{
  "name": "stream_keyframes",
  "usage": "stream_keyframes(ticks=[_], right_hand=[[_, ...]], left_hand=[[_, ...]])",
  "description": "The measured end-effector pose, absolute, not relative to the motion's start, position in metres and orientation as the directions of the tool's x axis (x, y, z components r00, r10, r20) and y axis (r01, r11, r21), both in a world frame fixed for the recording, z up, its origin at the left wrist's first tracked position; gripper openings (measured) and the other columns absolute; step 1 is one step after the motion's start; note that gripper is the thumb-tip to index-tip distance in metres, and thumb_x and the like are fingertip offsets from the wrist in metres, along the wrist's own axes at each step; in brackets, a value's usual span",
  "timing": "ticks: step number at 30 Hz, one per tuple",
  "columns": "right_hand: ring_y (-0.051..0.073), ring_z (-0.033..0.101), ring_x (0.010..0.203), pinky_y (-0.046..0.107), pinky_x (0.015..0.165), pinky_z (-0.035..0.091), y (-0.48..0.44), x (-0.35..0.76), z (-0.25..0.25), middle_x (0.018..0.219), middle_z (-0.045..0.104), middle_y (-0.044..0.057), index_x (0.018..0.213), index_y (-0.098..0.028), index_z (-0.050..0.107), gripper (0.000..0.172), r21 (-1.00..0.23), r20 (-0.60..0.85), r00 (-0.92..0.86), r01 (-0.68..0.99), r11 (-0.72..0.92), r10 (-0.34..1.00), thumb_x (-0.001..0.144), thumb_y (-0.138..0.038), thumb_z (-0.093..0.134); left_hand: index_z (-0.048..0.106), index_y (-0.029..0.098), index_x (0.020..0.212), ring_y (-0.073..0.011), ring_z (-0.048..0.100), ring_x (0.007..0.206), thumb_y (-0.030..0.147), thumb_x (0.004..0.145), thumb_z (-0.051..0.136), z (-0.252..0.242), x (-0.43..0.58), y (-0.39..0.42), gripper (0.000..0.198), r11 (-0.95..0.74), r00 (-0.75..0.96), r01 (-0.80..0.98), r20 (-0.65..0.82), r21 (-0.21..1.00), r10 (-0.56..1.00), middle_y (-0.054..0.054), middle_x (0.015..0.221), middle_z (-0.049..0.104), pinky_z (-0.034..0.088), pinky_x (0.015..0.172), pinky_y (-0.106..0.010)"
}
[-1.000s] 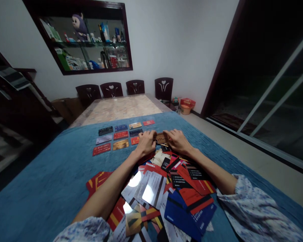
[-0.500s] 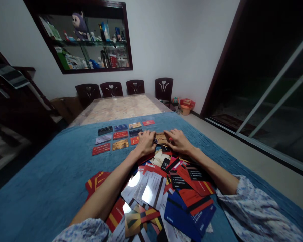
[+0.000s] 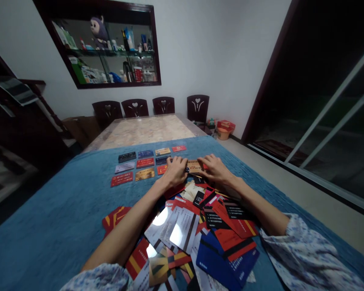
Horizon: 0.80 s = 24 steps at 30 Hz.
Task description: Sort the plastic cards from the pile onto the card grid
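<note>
A gold VIP card (image 3: pixel 194 166) sits between my two hands on the blue cloth (image 3: pixel 63 210). My left hand (image 3: pixel 175 171) has its fingers curled on the card's left end. My right hand (image 3: pixel 215 169) grips the card's right end with bent fingers. To the left of my hands, several cards (image 3: pixel 139 163) lie face up in neat rows. A loose heap of red, blue, black and white cards (image 3: pixel 200 226) lies under and between my forearms.
Beyond the cloth runs a bare marble tabletop (image 3: pixel 145 129) with several dark chairs (image 3: pixel 164 105) at its far end. A wall cabinet (image 3: pixel 106 48) holds bottles and a plush toy. A red container (image 3: pixel 224 127) stands on the floor by the sliding glass door (image 3: pixel 327 121).
Both hands stay on the gold card and have barely shifted. The view has tilted slightly.
</note>
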State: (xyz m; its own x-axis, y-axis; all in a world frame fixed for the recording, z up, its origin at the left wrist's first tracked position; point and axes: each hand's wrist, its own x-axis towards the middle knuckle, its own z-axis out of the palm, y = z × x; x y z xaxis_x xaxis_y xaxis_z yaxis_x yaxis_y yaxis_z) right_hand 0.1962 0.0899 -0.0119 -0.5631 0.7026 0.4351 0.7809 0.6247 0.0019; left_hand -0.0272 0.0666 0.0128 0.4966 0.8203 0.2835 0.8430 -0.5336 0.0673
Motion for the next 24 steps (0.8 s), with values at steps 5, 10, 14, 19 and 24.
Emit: stream_keyframes(ticks=[5,10,14,19,24], right_hand=[[0.027,0.049,0.101,0.036,0.077,0.038,0.093,0.199,-0.008,0.113,0.062,0.013,0.122,-0.021,0.061,0.038,0.001,0.446,-0.590,0.752,0.659,0.673,0.088,-0.039,0.062],[0.028,0.049,0.102,0.037,0.076,0.038,0.096,0.200,-0.006,0.116,0.063,0.014,0.122,-0.020,0.061,0.041,-0.003,0.416,-0.603,0.747,0.664,0.680,0.087,-0.041,0.064],[0.028,0.049,0.103,0.036,0.076,0.038,0.100,0.199,-0.005,0.118,0.062,0.014,0.125,-0.019,0.059,0.043,0.000,0.412,-0.616,0.736,0.677,0.671,0.088,-0.042,0.062],[0.028,0.048,0.104,0.036,0.075,0.038,0.106,0.197,0.001,0.117,0.062,0.014,0.125,-0.020,0.060,0.044,0.033,0.376,-0.643,0.729,0.684,0.667,0.086,-0.042,0.065],[0.028,0.048,0.104,0.035,0.074,0.038,0.112,0.189,0.009,0.116,0.062,0.014,0.123,-0.021,0.061,0.044,0.071,0.322,-0.670,0.721,0.689,0.669,0.084,-0.041,0.068]], left_hand=[[0.052,0.019,0.119,-0.0308,0.047,0.114,0.021,0.082,0.054,0.019,-0.028,0.070,0.038,-0.548,0.519,0.835,0.256,0.055,0.816,-0.014,0.118,0.058,0.030,0.098,-0.050],[0.055,0.018,0.113,-0.0312,0.047,0.113,0.018,0.080,0.056,0.026,-0.029,0.074,0.033,-0.561,0.546,0.828,0.213,0.010,0.810,-0.014,0.118,0.057,0.031,0.098,-0.051],[0.055,0.018,0.109,-0.0312,0.047,0.113,0.021,0.081,0.059,0.030,-0.032,0.076,0.029,-0.573,0.565,0.819,0.199,-0.020,0.801,-0.014,0.119,0.056,0.031,0.099,-0.052],[0.056,0.018,0.111,-0.0306,0.048,0.112,0.028,0.084,0.059,0.031,-0.039,0.079,0.029,-0.583,0.582,0.810,0.195,-0.055,0.790,-0.013,0.117,0.057,0.032,0.097,-0.051],[0.056,0.018,0.114,-0.0305,0.048,0.116,0.030,0.085,0.060,0.028,-0.050,0.084,0.031,-0.585,0.586,0.808,0.189,-0.067,0.788,-0.014,0.120,0.057,0.032,0.099,-0.051]])
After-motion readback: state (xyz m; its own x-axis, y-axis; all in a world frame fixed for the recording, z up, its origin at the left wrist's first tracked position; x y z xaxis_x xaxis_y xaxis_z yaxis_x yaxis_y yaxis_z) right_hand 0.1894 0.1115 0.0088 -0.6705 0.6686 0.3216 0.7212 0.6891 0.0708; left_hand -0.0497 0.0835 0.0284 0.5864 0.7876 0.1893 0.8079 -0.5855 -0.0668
